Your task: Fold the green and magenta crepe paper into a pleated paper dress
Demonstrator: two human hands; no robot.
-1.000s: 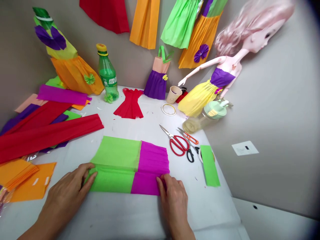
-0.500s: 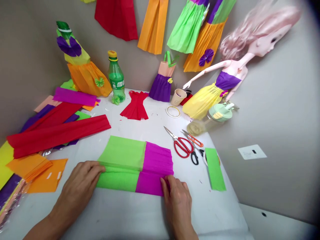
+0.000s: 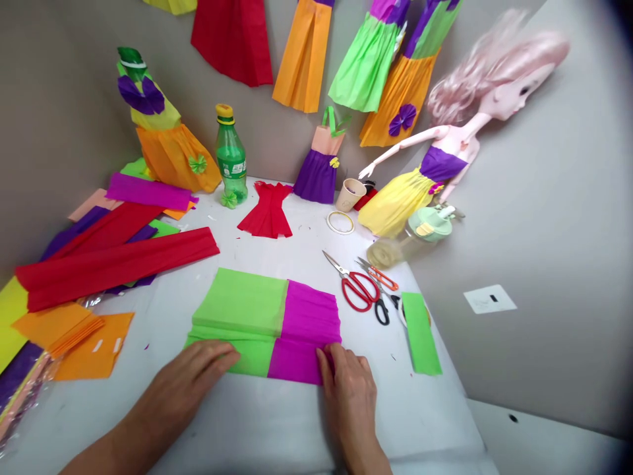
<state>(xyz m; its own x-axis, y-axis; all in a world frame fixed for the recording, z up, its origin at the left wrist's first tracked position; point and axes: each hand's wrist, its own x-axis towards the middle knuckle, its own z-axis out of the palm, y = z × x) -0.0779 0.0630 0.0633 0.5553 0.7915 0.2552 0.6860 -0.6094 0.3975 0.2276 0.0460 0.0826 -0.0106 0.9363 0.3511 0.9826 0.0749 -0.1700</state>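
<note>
While right hand (image 3: 350, 392) pinches paper (image 3: 250, 303) | left hand (image 3: 195, 375): fingers together | scissors (image 3: 345, 272) beside, cup (image 3: 350, 196) beyond

2 bare forearms (image 3: 133, 429) are angling inward, the left hand (image 3: 195, 371) lying palm-down with fingers (image 3: 220, 355) extended, the right hand (image 3: 351, 392) curling.
</note>
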